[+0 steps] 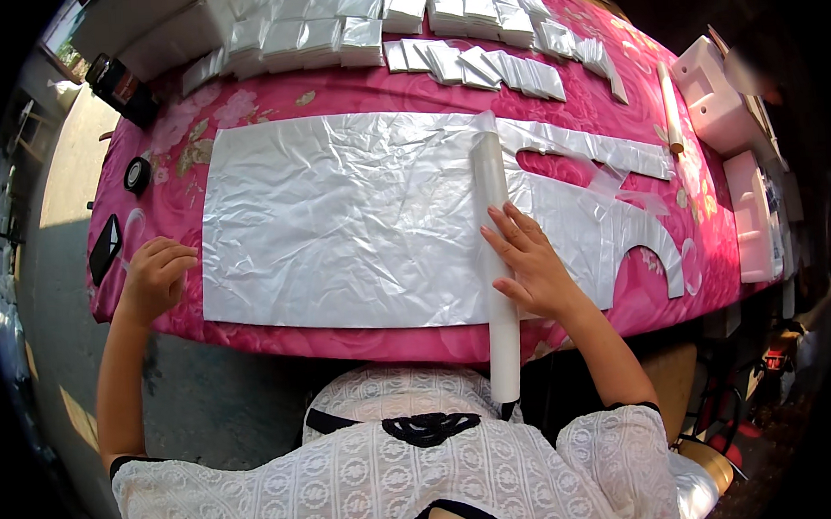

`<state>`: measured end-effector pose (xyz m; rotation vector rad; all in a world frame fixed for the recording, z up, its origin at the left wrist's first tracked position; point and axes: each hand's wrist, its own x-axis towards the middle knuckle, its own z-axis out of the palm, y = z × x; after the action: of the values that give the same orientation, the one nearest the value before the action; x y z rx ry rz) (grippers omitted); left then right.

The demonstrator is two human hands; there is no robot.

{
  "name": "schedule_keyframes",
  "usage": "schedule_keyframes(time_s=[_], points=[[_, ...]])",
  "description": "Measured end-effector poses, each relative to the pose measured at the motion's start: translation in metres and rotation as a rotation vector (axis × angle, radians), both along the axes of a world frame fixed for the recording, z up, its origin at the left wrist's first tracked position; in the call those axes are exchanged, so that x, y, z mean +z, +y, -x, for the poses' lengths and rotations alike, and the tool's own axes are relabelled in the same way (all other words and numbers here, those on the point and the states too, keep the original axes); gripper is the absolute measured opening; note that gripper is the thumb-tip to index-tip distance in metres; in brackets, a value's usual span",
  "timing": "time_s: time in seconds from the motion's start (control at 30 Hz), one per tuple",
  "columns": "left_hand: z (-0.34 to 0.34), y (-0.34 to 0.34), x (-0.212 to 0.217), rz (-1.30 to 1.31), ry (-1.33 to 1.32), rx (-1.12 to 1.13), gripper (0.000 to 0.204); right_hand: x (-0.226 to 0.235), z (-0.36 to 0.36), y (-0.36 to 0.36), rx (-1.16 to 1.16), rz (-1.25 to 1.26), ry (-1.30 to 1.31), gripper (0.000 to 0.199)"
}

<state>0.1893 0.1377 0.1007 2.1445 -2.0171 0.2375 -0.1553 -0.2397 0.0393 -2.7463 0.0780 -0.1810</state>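
Note:
A stack of flat silvery-white plastic bags [340, 226] lies across the table, its handle cut-outs at the right end. A long pale tube [503, 348] rests across the bags, its near end sticking out past the table's front edge. My right hand [534, 265] lies on the tube's right side, fingers stretched and spread, pressing it rather than wrapping round it. Just off the bags' left edge, my left hand [159, 278] hovers with its fingers curled in. Nothing shows in those fingers.
Folded white packets [304, 42] stand in piles along the far side. A dark jar [121, 91], a tape roll [136, 175] and a phone [105, 248] sit at the left. Another rod [670, 109] and pale foam boxes [749, 217] are on the right. A pink flowered cloth [362, 93] covers the table.

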Motion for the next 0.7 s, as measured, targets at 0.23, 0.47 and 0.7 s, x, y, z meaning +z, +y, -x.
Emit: schedule_keyframes(time_s=[0.23,0.47,0.7], points=[[0.053,-0.025,0.0,0.26,0.362,0.16,0.029,0.008,-0.089,0.101,0.543,-0.575,0.079,0.05],[0.132,-0.021,-0.039,0.303,0.84,0.275,0.029,0.025,-0.111,0.08,0.389,-0.312,-0.296,0.033],[0.162,0.01,-0.066,0.319,1.083,0.396,0.027,-0.011,-0.141,0.061,0.55,0.217,-0.044,0.064]])
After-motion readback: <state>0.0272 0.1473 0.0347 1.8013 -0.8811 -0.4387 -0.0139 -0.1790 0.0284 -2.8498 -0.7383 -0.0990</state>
